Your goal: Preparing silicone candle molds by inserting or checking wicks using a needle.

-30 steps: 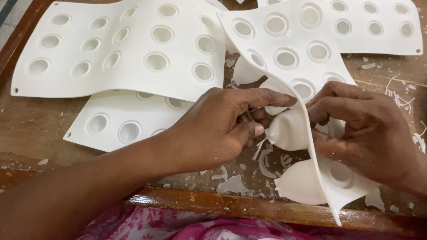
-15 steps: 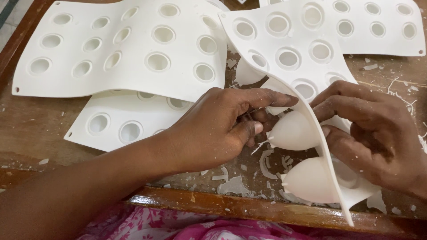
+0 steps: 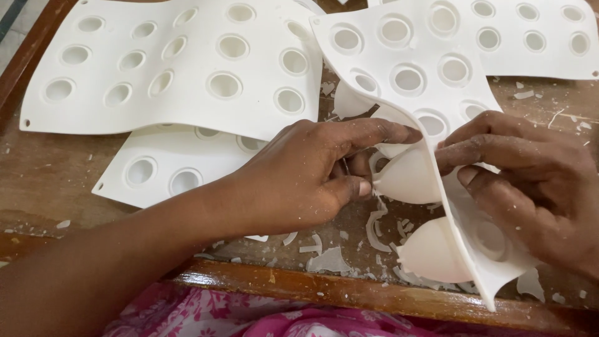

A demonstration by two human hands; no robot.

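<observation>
A white flexible mould sheet (image 3: 405,56) with round holes is bent up on its near edge. Two pointed cone-shaped cups bulge from its underside: one (image 3: 409,180) between my hands, another (image 3: 437,253) lower down. My left hand (image 3: 312,178) pinches the tip of the upper cup with thumb and fingers, its forefinger lying along the sheet's folded edge. My right hand (image 3: 530,181) presses on the sheet from the other side, fingers curled against the same cup.
Two more white hole-patterned mould sheets lie to the left, a large one (image 3: 156,81) over a smaller one (image 3: 156,168); another (image 3: 536,43) lies at the back right. White flakes (image 3: 331,259) litter the wooden table (image 3: 43,181). Pink patterned cloth (image 3: 249,318) shows below its raised edge.
The sheet's near edge has been turned up further, and the upper cup now bulges out more fully between my hands. My right fingers have slid down onto it.
</observation>
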